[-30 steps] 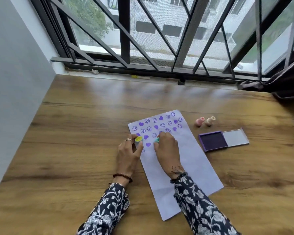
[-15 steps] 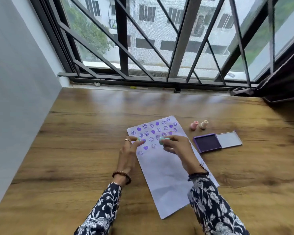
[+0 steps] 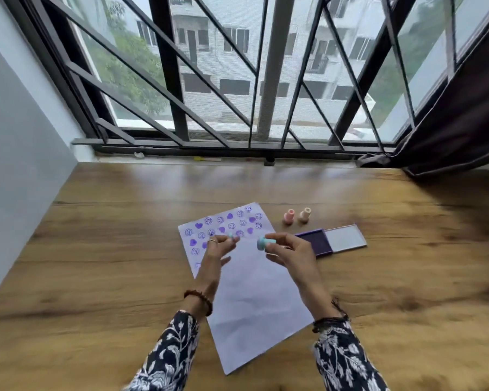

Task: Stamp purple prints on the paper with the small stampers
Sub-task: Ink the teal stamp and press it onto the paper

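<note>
Since a moment ago, both hands lifted their stampers off the paper [image 3: 254, 300].

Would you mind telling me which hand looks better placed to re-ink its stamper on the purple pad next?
Probably the right hand. Its teal stamper is lifted just beside the open purple ink pad, while the left hand with its small stamper hovers farther away, over the printed part of the paper.
</note>
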`<control>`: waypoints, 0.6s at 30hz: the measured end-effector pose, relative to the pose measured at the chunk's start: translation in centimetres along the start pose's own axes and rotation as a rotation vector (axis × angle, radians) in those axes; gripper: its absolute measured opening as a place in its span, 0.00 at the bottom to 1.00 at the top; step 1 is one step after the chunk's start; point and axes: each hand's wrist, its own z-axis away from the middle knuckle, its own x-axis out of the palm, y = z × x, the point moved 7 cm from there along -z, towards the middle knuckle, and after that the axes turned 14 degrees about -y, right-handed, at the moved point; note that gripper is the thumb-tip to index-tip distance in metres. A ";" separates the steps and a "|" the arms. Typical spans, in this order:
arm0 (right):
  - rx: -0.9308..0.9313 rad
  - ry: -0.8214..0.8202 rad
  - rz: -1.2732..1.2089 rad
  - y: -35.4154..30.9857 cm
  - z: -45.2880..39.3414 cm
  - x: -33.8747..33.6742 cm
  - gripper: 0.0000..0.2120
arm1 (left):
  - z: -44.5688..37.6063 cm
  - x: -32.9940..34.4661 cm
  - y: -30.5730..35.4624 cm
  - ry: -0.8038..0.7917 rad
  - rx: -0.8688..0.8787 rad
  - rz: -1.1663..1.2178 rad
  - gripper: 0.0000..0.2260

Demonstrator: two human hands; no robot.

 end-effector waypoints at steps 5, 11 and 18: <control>0.081 0.292 0.097 1.7 0.3 -6.5 0.03 | -2.0 2.6 -1.0 -0.063 0.016 -0.211 0.05; 0.116 0.322 0.589 0.4 -0.1 -9.0 0.08 | -5.1 7.7 -1.7 -0.198 0.011 -0.414 0.06; 0.088 0.306 1.069 -1.9 -2.0 -8.5 0.08 | -7.6 8.7 -2.0 -0.214 -0.032 -0.353 0.10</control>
